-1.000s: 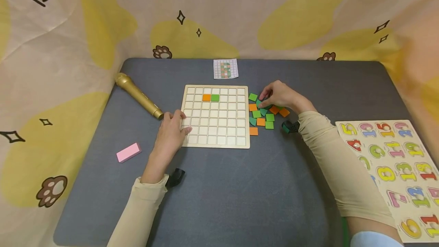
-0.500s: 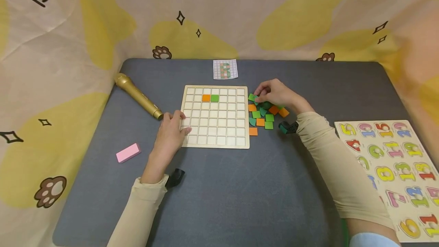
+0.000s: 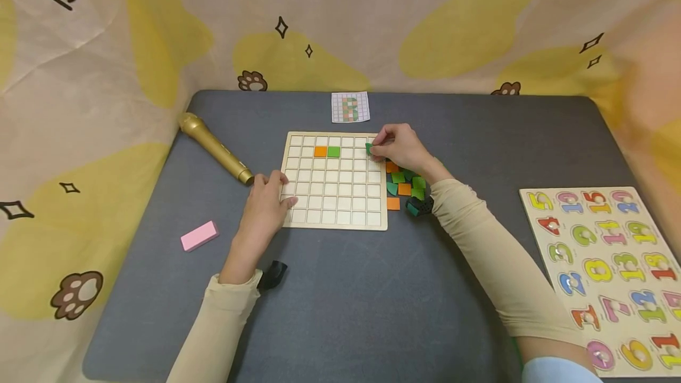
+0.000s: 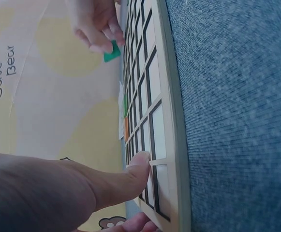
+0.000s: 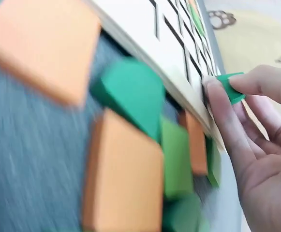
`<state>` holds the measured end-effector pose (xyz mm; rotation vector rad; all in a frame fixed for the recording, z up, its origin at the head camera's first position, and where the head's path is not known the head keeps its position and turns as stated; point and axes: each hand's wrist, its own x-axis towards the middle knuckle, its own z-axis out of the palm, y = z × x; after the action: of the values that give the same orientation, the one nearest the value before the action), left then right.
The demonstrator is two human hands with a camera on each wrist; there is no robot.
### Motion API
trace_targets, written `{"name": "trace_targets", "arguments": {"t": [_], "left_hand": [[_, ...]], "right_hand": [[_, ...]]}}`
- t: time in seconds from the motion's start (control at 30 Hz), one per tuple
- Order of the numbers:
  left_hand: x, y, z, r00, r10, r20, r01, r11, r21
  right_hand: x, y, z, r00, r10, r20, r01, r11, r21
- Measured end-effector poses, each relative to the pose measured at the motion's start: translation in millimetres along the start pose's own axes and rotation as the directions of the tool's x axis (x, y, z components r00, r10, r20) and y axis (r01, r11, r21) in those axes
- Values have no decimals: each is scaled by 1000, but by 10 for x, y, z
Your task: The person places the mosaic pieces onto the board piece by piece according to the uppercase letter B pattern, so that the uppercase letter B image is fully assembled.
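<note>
A pale wooden grid board (image 3: 330, 217) lies on the table, with one orange tile (image 3: 320, 151) and one light green tile (image 3: 333, 151) side by side in its second row. At the board's left edge my left hand (image 3: 265, 205) holds it, thumb on the grid cells in the left wrist view. Above the board's upper right part, my right hand (image 3: 401, 148) pinches a dark green tile (image 5: 231, 87) between thumb and fingertips. Part of that tile is covered by the fingers. Loose orange, light green and dark green tiles (image 3: 404, 189) lie right of the board, some hidden beneath the right wrist.
Behind the board lies a small printed pattern card (image 3: 350, 107). A gold microphone (image 3: 215, 148) and a pink block (image 3: 199, 236) are on the left. A number puzzle board (image 3: 574, 217) sits at the right, partly under the right forearm. Printed cloth (image 3: 340, 28) hangs behind the table.
My right hand has picked a dark green tile from the loose tiles and carried it left, over the board's upper right part. The left hand has stayed at the board's edge.
</note>
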<state>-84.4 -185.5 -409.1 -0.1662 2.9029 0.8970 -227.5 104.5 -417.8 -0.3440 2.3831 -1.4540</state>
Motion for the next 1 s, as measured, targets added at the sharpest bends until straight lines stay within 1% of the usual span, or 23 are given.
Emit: {"name": "trace_targets", "arguments": {"t": [0.17,0.33,0.5,0.6,0.83,1.0], "left_hand": [[5,-3,-8,1000,-8,4,8,1000,3],[17,-14,-11,1000,-19,6,19,1000,5],[14,-20,-5,1000,-10,3,10,1000,8],[16,-25,2,1000,-12,1,12,1000,8],[9,-22,8,1000,-7,-1,7,1000,4],[7,-20,6,1000,-7,-1,7,1000,-4]], "right_hand": [[58,-55,171,999,-24,-35,22,997,-72],[112,-118,329,997,-23,-75,18,997,-78],[150,-166,445,992,-9,-123,-2,996,-90],[161,-181,480,991,0,-130,-13,995,-96],[169,-199,486,993,32,-114,-47,991,-126],[184,-212,506,989,58,-134,-79,984,-159]]}}
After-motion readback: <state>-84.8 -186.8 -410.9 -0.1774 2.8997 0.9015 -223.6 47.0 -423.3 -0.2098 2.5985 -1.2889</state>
